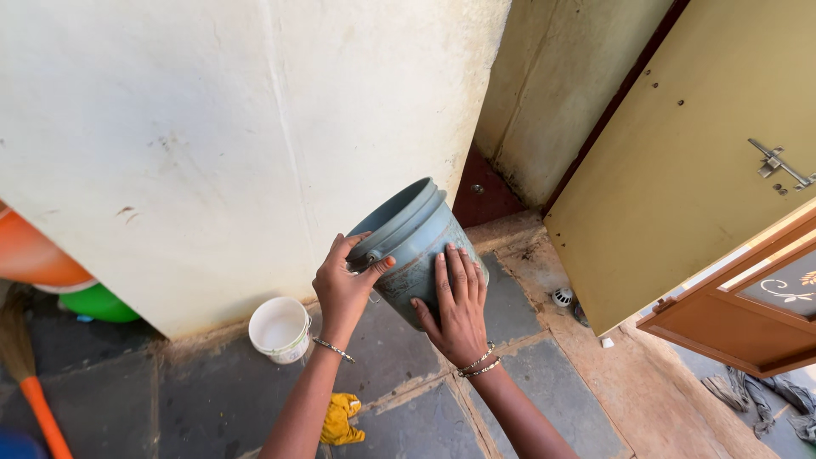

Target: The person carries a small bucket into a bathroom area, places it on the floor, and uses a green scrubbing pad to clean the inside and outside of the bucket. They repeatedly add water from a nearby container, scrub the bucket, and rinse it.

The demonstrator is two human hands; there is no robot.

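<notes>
Both hands hold a grey-blue plastic bucket (416,246) up off the floor, tilted so its open mouth faces up and left toward the pale plastered wall (212,127). The left hand (344,285) grips the bucket at the rim, thumb hooked over the edge near where the handle meets it; the fingers curl round the side. The right hand (459,310) lies flat and spread against the bucket's lower wall, palm pressed to it, fingers pointing up. Both wrists wear thin metal bangles.

Below and to the left, on the dark stone floor (527,416), a small white bucket (279,329) stands upright close to the foot of the wall. Near the left forearm a crumpled yellow cloth (340,421) lies on the floor. At the far left edge are an orange tub (30,255) above a green one (100,303), and a broom with an orange handle (38,408).

To the right, a tan door (680,170) with a metal latch stands open, with a brown wooden frame beside it. A small white round object, perhaps a drain cover (562,297), sits at the door's foot.
</notes>
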